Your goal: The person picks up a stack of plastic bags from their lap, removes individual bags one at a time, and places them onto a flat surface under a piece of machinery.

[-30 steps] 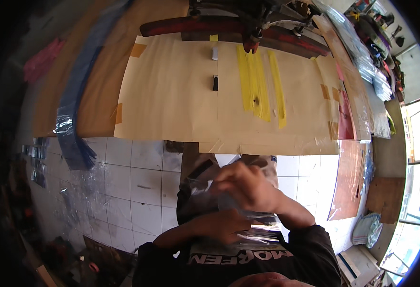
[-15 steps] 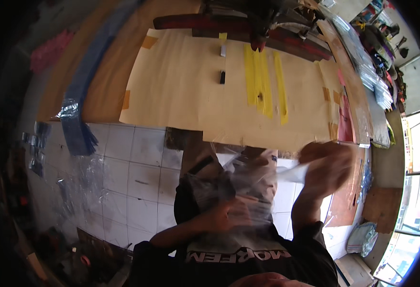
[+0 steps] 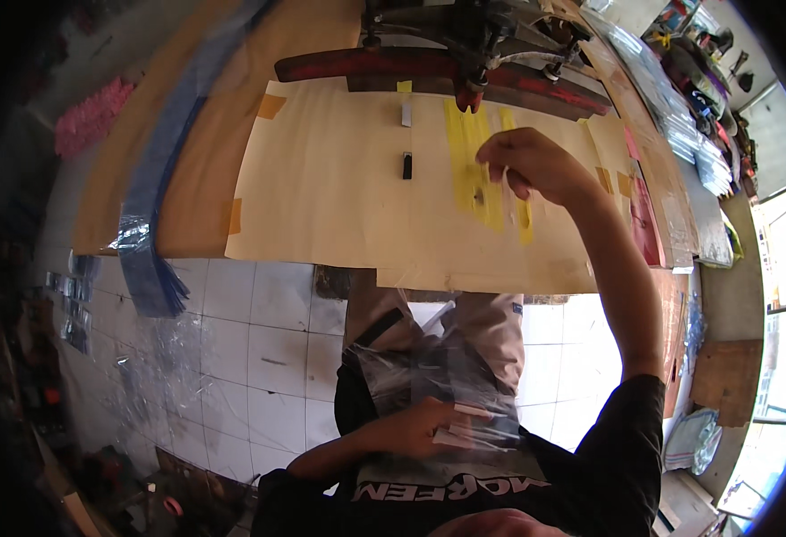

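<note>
My left hand (image 3: 422, 428) rests low against my body, its fingers closed around a bundle of clear plastic bags (image 3: 478, 431). More clear film spreads over my lap from that grip. Above the paper-covered table my right hand (image 3: 536, 168) hangs with bent fingers, thumb and forefinger apart and nothing visible between them. It is nearest to the yellow tape strips (image 3: 466, 179) stuck on the tan paper sheet (image 3: 321, 188). Left of them, a small black piece (image 3: 407, 166) and a small pale piece (image 3: 406, 116) are on the sheet.
A dark red machine bar (image 3: 366, 64) crosses the table's back. Folded blue plastic (image 3: 156, 197) hangs over the left edge. Loose clear film (image 3: 165, 358) lies on white floor tiles (image 3: 277, 358). Stacked clear plastic (image 3: 679, 134) sits at the right.
My right hand has moved from the table's front right edge, beside the plastic, up and left over the yellow strips. My left hand has stayed low with the plastic bags.
</note>
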Motion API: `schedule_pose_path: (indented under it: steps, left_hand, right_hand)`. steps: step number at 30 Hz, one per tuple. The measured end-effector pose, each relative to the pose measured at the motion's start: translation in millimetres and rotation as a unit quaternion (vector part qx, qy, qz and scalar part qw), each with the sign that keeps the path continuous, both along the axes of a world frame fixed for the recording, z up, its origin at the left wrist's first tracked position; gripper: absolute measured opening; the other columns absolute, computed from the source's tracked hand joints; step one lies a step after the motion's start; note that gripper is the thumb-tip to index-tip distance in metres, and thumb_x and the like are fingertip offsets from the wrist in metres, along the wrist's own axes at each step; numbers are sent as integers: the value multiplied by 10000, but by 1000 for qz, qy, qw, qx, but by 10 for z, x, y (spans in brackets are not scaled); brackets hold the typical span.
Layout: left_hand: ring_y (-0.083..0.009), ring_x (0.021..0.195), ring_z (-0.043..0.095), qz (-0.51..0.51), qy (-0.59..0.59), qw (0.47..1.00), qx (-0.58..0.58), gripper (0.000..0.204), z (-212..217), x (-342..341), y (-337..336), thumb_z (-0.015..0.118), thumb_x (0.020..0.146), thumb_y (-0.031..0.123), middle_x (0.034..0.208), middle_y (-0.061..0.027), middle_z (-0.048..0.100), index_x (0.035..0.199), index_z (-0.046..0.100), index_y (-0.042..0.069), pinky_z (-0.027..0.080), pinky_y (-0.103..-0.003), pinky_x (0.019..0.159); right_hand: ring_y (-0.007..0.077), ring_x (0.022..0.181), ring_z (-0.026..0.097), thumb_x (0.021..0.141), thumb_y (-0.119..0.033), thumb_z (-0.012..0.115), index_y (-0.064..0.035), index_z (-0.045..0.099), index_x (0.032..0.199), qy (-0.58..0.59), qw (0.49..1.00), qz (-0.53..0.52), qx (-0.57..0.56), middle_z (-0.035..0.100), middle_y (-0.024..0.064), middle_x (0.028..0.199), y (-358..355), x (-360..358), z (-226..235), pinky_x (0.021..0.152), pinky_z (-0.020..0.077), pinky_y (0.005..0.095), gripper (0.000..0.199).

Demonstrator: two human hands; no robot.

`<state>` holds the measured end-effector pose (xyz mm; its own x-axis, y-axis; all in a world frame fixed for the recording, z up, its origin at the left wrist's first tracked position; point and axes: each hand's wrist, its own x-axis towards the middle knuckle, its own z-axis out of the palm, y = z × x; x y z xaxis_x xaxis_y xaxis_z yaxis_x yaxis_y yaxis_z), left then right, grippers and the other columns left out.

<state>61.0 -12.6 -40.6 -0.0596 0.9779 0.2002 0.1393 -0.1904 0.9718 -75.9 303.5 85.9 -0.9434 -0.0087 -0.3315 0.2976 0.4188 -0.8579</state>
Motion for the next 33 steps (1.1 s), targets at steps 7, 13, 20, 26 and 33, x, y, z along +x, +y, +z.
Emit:
schedule_pose_path:
  steps: [7, 13, 20, 26, 33]
  left_hand:
    - [-177, 892, 668, 173, -334, 926, -35, 508, 254, -198, 4, 679, 872, 30, 891, -91, 656, 1311, 425, 46, 513, -308, 843]
    - [-226, 943, 661, 124, -388, 905, -126, 534, 370, -310, 49, 643, 867, -60, 929, -132, 639, 1327, 378, -10, 559, -376, 889]
    - [-221, 959, 646, 124, -287, 949, -49, 540, 367, -426, 101, 627, 879, -58, 960, -147, 629, 1339, 351, 1, 560, -416, 901]
    - [-246, 968, 643, 129, -350, 925, -67, 512, 383, -464, 86, 597, 892, -69, 981, -165, 618, 1326, 338, 9, 561, -427, 902]
    - [-167, 916, 649, 158, -402, 900, -58, 534, 353, -412, 38, 663, 874, 0, 903, -93, 658, 1317, 367, -9, 514, -317, 858]
  right_hand:
    - [342, 1008, 633, 835, -204, 693, 24, 554, 1235, 319, 887, -162, 291, 599, 217, 1191, -387, 166, -299, 846, 506, 409, 480]
    - [521, 1324, 331, 926, -447, 528, 20, 415, 1392, 257, 825, -1, 503, 368, 332, 1418, -836, 581, -556, 1092, 247, 594, 669]
    - [499, 1392, 215, 970, -472, 423, 0, 341, 1448, 227, 838, -7, 496, 275, 320, 1481, -599, 143, -585, 1123, 154, 597, 677]
    - [477, 1407, 204, 976, -477, 411, -20, 328, 1461, 228, 843, -11, 487, 264, 310, 1494, -631, -3, -579, 1142, 148, 557, 672]
    - [468, 1410, 208, 975, -446, 429, -27, 344, 1456, 232, 839, -20, 492, 272, 302, 1497, -665, -39, -596, 1150, 155, 531, 644]
